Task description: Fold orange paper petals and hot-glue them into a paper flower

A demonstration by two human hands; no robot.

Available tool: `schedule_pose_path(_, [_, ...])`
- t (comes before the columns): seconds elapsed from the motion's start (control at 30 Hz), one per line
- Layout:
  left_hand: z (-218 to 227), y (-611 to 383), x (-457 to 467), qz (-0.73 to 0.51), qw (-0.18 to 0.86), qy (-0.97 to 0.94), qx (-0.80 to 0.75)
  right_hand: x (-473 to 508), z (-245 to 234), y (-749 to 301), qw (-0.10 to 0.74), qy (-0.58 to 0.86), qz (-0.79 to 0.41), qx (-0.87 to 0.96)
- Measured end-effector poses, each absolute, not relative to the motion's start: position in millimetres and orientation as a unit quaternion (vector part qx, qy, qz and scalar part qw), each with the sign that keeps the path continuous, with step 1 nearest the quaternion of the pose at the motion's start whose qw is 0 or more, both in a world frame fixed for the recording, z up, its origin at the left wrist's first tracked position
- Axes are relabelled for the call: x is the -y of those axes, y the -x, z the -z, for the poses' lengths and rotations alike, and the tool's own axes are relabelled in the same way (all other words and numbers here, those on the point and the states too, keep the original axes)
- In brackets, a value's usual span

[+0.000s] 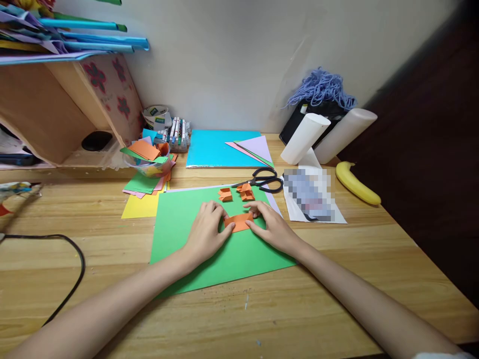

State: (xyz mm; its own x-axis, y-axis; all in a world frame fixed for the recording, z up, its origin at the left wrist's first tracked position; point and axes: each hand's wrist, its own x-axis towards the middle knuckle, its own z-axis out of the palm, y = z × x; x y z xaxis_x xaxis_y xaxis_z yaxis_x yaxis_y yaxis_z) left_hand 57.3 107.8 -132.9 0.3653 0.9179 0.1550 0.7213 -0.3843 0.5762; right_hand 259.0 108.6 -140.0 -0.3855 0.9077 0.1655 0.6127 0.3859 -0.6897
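A small orange folded paper piece (239,221) lies on a green paper sheet (187,234) on the wooden desk. My left hand (206,232) presses on its left end with the fingers bent over it. My right hand (270,227) pinches and presses its right end. Two finished small orange folded shapes sit just beyond the hands, one orange shape (225,194) to the left and another orange shape (246,191) to the right, near the top edge of the green sheet.
Black scissors (264,180) lie behind the green sheet. A stack of cyan paper (217,148), a bowl of paper scraps (149,158), markers (176,131), two white rolls (305,137), a banana (355,183) and a black cable (71,279) surround the work area.
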Motion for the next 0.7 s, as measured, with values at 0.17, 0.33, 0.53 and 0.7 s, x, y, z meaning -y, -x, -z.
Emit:
schedule_pose_path(0.17, [134.2, -56.5, -108.3, -0.236, 0.208, -0.803, -0.506, -109.1, 138.1, -257.7, 0.259, 0.482, -0.252, 0.798])
schedule_pose_path(0.33, [135.7, -54.7, -108.2, -0.237, 0.205, -0.815, -0.488, -110.7, 140.1, -258.3, 0.243, 0.476, -0.24, 0.81])
schedule_pose_path(0.53, [134.8, -55.5, -109.6, -0.243, 0.217, -0.81, -0.488, -109.2, 137.6, -258.5, 0.243, 0.461, -0.235, 0.821])
schedule_pose_path(0.7, [135.1, -56.1, -110.1, -0.252, 0.217, -0.807, -0.488, -106.3, 135.4, -256.6, 0.248, 0.446, -0.215, 0.833])
